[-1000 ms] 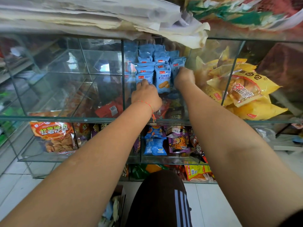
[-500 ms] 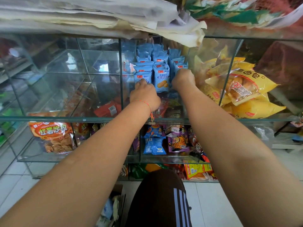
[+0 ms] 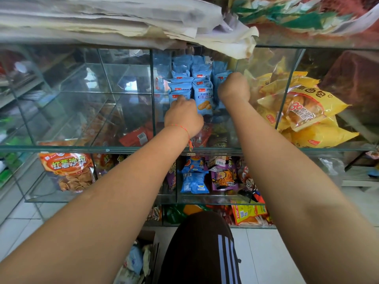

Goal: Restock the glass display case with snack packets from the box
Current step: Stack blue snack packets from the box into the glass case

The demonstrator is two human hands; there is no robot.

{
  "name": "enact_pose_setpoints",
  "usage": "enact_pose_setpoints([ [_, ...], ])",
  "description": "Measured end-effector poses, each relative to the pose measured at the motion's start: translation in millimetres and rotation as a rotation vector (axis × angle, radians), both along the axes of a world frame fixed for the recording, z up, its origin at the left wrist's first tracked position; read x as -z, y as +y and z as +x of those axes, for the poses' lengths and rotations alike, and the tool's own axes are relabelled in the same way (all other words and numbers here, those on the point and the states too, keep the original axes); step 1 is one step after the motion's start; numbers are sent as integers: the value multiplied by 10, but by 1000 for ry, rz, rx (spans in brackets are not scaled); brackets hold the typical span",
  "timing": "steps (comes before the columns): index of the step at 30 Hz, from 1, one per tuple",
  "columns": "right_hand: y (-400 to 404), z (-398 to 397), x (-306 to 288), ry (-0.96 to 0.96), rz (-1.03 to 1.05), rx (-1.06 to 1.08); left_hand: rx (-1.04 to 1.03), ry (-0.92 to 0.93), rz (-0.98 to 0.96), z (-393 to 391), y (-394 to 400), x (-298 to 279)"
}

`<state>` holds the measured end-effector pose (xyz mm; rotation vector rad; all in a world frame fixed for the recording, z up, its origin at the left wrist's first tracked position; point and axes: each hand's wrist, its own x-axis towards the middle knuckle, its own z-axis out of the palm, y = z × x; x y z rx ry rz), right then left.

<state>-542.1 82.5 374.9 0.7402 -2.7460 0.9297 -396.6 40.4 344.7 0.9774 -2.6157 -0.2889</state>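
Both hands (image 3: 183,117) among (blue) packets (image 3: 203,95)

both forearms are left bare, no sleeves being seen. a thin orange-red string bracelet (image 3: 180,128) with a small tassel is worn at the left wrist. dark trousers (image 3: 202,249) are marked by three pale stripes (image 3: 228,261).

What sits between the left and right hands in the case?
In the head view, one upright blue snack packet stands between the left hand and the right hand, with more blue packets stacked behind it.
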Motion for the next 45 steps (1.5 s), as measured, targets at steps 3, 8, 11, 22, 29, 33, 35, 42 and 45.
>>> enact_pose_setpoints([
  [3,59,54,-204,-39,-128,-87,70,80,90,64,70,-135],
  [8,468,766,-409,-353,-317,-502,275,234,218,757,421,-497],
  [11,668,1446,-329,-584,-289,-823,281,179,436,1535,505,-343],
  [22,-294,3410,1714,-873,374,-1070,-318,63,732,3611,-272,1982],
  [29,-673,4023,3421,-953,615,-833,-485,-17,984,4201,-518,3316],
  [33,-727,4160,4224,-828,769,-802,-574,-40,1057,4389,-518,3813],
  [35,-712,4275,4492,-738,864,-889,-622,-14,1074,4457,-525,3950],
  [42,-389,4700,5268,-836,810,-859,-679,111,1140,4507,-559,3931],
  [45,-372,4713,5111,-773,751,-833,-660,85,1138,4521,-540,3890],
])
